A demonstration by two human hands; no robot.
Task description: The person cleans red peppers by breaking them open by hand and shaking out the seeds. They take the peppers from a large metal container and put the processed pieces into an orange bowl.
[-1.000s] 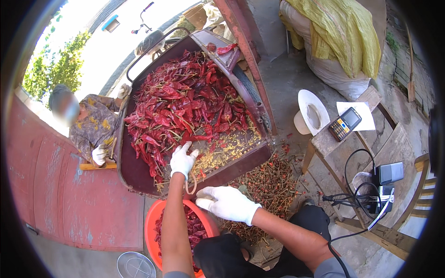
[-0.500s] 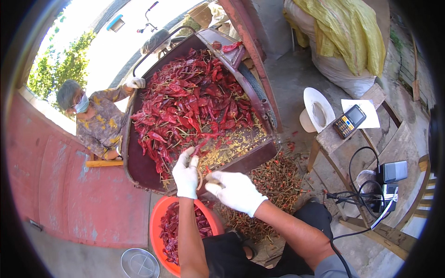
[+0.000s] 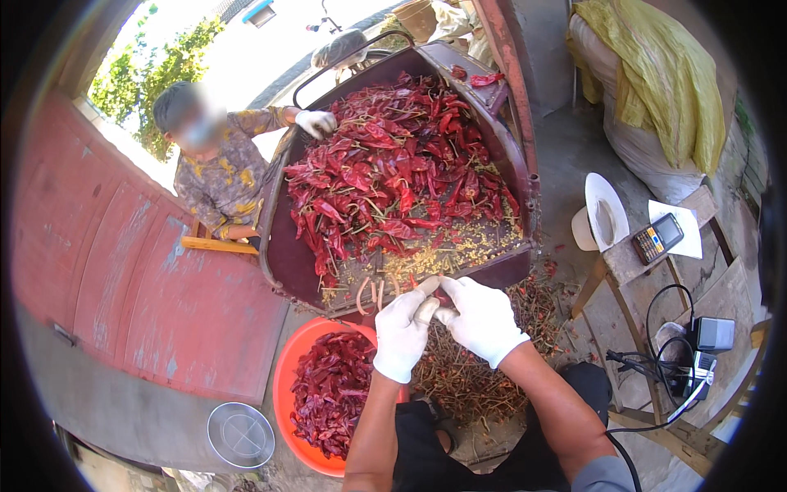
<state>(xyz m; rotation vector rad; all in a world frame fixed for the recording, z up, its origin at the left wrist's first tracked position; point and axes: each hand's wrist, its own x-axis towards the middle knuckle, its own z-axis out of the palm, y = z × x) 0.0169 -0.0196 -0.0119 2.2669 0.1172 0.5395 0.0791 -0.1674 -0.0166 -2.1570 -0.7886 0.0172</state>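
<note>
My left hand (image 3: 402, 332) and my right hand (image 3: 482, 320), both in white gloves, meet at the near edge of a dark red cart (image 3: 279, 238). Fingers and thumb are pinched together on each; whatever lies between the fingertips is too small or covered to make out. Beyond them, dried red chili peppers (image 3: 393, 176) with stems fill the cart, and yellow seeds (image 3: 447, 256) lie scattered over its near floor. Left of my forearm, an orange tub (image 3: 287, 373) holds more red peppers (image 3: 328, 394). Stems and bits (image 3: 467, 377) are heaped on the ground below my hands.
Across the cart at left, a co-worker (image 3: 217, 168) sits with a gloved hand (image 3: 316, 123) over the peppers. A round sieve (image 3: 240, 435) lies beside the tub. At right, a wooden stool (image 3: 619, 266) bears a handheld device (image 3: 658, 238) and a pale hat (image 3: 602, 213); cables (image 3: 656, 361) hang nearby.
My hands have come together, fingertips meeting; the red chili seen at my left fingertips is no longer visible there. The co-worker's gloved hand has moved from the rim onto the peppers. The view has shifted.
</note>
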